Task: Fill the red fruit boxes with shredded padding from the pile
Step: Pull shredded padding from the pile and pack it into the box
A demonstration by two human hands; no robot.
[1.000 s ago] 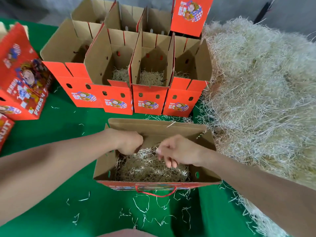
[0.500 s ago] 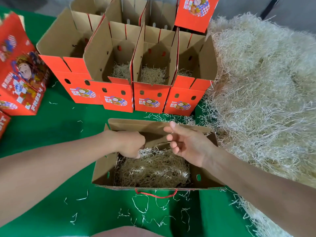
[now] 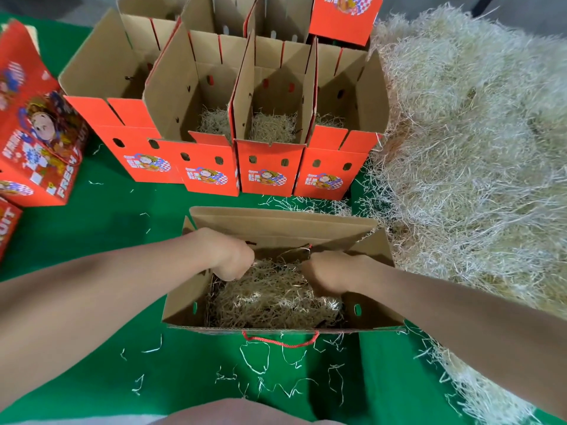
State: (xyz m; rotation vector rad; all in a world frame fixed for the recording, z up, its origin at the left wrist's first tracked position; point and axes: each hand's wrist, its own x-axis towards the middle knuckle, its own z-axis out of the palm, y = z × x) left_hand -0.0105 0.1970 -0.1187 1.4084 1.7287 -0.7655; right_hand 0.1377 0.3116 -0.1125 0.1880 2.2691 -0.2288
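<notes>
Person's mid-fill on the nearest red fruit box (image 3: 276, 223), left hand (image 3: 228, 256) and right hand (image 3: 329, 273) both curled, seemingly clutching the shredded padding (image 3: 270, 299) inside; next up is probably levelling it, then more from the pile (image 3: 475, 148).

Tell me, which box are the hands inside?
The nearest box: the left hand and right hand reach into its padding. Neither touches the row behind.
</notes>
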